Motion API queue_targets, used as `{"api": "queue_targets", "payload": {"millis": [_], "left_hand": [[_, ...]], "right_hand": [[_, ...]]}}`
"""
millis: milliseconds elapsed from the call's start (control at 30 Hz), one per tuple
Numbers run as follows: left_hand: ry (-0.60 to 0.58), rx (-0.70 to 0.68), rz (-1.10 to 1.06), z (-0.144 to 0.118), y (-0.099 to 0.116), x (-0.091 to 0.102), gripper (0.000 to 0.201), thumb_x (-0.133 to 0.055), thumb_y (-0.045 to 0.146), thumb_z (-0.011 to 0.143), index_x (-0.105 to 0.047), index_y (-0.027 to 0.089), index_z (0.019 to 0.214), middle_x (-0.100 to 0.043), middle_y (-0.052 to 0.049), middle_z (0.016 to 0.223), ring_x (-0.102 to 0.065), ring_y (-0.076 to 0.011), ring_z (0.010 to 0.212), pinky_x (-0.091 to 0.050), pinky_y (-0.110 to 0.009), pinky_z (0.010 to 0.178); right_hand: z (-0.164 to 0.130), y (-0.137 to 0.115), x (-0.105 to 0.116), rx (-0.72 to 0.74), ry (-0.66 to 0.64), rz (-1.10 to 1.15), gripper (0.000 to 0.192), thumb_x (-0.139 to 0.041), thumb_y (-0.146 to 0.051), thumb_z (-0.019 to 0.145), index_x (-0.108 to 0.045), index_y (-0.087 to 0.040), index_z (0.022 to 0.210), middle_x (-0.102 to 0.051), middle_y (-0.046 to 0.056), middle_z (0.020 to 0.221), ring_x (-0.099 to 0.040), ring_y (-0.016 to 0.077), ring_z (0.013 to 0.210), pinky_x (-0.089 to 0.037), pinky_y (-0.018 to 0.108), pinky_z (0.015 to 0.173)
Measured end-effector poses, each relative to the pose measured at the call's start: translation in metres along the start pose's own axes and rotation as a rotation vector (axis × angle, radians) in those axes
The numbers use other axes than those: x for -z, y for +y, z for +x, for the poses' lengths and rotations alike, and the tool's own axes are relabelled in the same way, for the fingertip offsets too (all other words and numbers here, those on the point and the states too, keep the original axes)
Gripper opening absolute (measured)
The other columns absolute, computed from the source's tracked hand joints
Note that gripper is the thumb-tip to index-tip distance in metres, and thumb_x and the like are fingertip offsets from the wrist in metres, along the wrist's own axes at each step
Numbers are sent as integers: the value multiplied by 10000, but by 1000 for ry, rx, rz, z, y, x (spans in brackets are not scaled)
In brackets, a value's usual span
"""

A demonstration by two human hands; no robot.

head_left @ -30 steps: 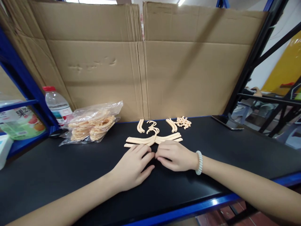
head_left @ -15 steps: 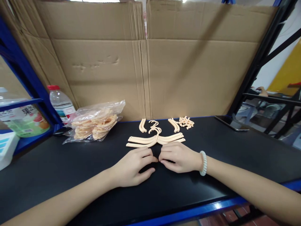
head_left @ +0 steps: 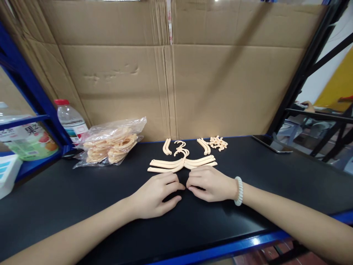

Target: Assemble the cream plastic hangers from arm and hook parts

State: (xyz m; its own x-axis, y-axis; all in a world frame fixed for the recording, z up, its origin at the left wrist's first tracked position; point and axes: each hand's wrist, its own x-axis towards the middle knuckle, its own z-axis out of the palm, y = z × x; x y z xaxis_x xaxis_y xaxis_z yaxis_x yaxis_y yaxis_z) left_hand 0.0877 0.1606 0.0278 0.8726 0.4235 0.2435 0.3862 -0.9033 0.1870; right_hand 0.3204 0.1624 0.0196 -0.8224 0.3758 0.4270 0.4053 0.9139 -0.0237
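My left hand rests on the black tabletop, thumb apart from its loosely bent fingers, with nothing seen in it. Close beside it lies my right hand, its fingers loosely curled and a small gap showing above the thumb; it too holds nothing visible. A pale coil band circles the right wrist. Just beyond both hands, several cream plastic clothes hangers lie stacked, their hooks pointing away from me. The right hand partly covers their right arms. Farther back are loose hooks and curved hanger arms.
More curved arms and a heap of small cream pieces lie at the back right. A dark flat device is farther right. Left stand a clear bag of cream parts and a red-capped bottle. Cardboard walls the back.
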Motion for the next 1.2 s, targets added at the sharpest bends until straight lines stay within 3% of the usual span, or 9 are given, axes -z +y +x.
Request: {"api": "queue_targets", "payload": {"millis": [100, 200, 267, 333, 467, 700, 833, 1000, 1200], "left_hand": [[49, -31, -2, -1, -1, 0, 239, -466, 207, 910, -626, 193, 1087, -610, -62, 936, -574, -178, 848, -470, -287, 761], [251, -15, 1, 0, -7, 7, 227, -475, 179, 896, -639, 196, 1053, -610, -69, 986, -576, -178, 903, -467, -289, 804], [405, 54, 10, 4, -17, 17, 214, -475, 191, 889, -641, 184, 1025, -613, -76, 994, -580, -186, 934, -466, -301, 831], [453, 187, 23, 12, -31, 29, 210, -480, 238, 883, -640, 172, 1002, -627, -75, 975, -590, -194, 928, -472, -309, 824], [225, 650, 19, 38, -68, 54, 310, -535, 282, 844, -614, 165, 1120, -661, -57, 1046, -623, -182, 919, -485, -271, 819], [-23, 946, -7, 75, -122, 53, 260, -573, 311, 903, -602, 128, 1086, -637, -76, 1067, -631, -201, 923, -532, -376, 796], [-70, 990, 1, 78, -136, 41, 304, -569, 322, 910, -567, 154, 1164, -590, -84, 1165, -608, -218, 983, -531, -404, 818], [-35, 1003, 61, 78, -147, 34, 308, -574, 320, 907, -565, 165, 1173, -580, -84, 1188, -598, -227, 1015, -522, -410, 838], [-27, 1017, 84, 77, -149, 30, 315, -579, 316, 904, -561, 162, 1178, -581, -86, 1183, -601, -225, 1010, -523, -410, 833]], "right_hand": [[0, 1, 0, -18, 22, 26, 187, -448, -159, 891, -619, -157, 814, -591, 29, 708, -520, 147, 650, -376, 262, 604], [1, 12, 3, -87, 126, 60, 165, -466, -147, 886, -615, -167, 817, -610, 29, 724, -536, 147, 679, -393, 253, 632], [5, 27, 9, -188, 212, 52, 155, -482, -145, 881, -615, -168, 806, -627, 33, 736, -549, 147, 690, -400, 250, 645], [13, 47, 16, -316, 201, 19, 144, -490, -138, 881, -626, -163, 841, -645, 30, 754, -558, 136, 673, -402, 240, 641], [45, 90, 26, -428, -6, -43, 179, -513, -118, 877, -659, -162, 972, -680, 32, 842, -595, 129, 720, -408, 223, 662], [92, 139, 3, -457, -220, -104, 279, -598, -28, 785, -710, -180, 991, -692, 62, 938, -629, 179, 853, -428, 246, 697], [98, 142, -14, -454, -263, -106, 112, -645, -175, 845, -667, -147, 951, -666, 45, 954, -622, 175, 868, -485, 322, 778], [98, 139, -16, -447, -135, -57, 34, -640, -177, 847, -653, -146, 844, -641, 40, 963, -602, 170, 884, -472, 337, 813], [91, 135, 0, -561, 286, 104, 127, -556, -166, 847, -673, -141, 804, -624, 63, 841, -590, 163, 802, -427, 280, 746]]}}
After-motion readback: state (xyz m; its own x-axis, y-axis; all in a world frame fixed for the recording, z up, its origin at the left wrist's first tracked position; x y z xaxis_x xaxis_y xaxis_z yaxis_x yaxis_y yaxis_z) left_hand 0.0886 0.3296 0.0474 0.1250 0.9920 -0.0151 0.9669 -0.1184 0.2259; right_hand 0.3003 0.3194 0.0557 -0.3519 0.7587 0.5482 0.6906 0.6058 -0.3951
